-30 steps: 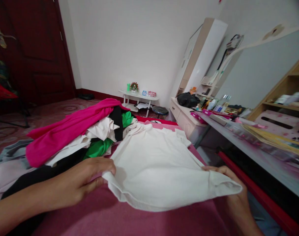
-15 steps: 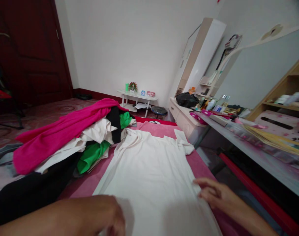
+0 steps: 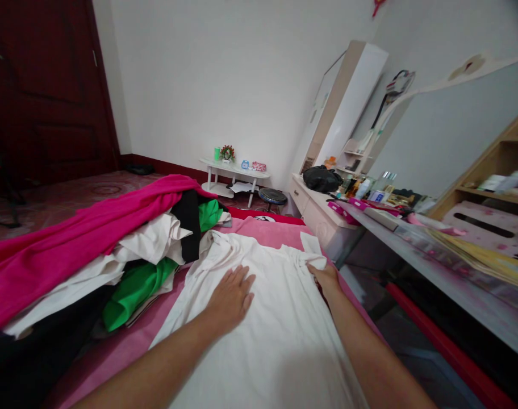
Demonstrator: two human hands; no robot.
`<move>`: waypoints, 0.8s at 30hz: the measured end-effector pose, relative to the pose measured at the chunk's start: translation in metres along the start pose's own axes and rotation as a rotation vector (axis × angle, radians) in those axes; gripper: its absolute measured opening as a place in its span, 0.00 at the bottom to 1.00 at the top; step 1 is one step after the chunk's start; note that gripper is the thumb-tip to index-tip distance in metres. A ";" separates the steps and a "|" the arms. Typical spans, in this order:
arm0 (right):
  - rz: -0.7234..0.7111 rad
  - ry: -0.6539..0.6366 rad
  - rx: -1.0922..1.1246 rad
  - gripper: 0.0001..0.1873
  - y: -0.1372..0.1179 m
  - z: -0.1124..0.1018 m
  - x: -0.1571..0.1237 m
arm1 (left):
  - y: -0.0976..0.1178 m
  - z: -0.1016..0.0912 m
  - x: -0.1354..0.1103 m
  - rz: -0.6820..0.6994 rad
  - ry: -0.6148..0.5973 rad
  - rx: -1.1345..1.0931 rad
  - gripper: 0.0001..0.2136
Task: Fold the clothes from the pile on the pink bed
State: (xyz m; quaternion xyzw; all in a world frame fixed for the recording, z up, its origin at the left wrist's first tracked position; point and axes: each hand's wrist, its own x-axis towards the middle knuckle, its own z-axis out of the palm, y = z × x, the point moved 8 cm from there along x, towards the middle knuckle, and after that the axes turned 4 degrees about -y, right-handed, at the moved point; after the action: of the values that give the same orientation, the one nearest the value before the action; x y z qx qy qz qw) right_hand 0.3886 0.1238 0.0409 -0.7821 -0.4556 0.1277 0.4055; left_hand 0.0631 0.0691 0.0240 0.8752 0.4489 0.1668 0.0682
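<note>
A white T-shirt lies spread out on a pink cover, its neck end pointing away from me. My left hand rests flat on the upper left of the shirt, fingers stretched forward. At the far right, my right hand grips the shirt's sleeve, with cloth bunched at its fingertips. Part of that hand's fingers is hidden behind the fabric. The shirt's near end runs out of view below.
Left of the shirt is a heap of clothes with a magenta garment, a green garment and black cloth. A glass-topped desk stands along the right. Further off are a white side table and a round stool.
Both hands have moved forward up the shirt. My left hand now lies flat on it, and my right hand has taken hold of the right sleeve. The view has shifted slightly.
</note>
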 end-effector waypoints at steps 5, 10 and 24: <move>0.062 0.207 -0.341 0.18 0.002 -0.050 0.018 | 0.001 -0.003 0.000 -0.006 0.010 0.001 0.22; -0.021 0.160 -0.567 0.15 -0.002 -0.056 0.014 | 0.001 -0.001 0.001 -0.018 0.011 0.002 0.22; -0.247 -0.022 0.075 0.14 -0.044 0.076 -0.008 | 0.001 -0.004 -0.001 -0.002 0.031 -0.074 0.22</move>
State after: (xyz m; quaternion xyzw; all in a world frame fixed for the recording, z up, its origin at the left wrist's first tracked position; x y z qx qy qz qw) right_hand 0.3143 0.1681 0.0245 -0.7030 -0.5477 0.1022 0.4419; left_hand 0.0617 0.0679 0.0278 0.8690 0.4443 0.1968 0.0936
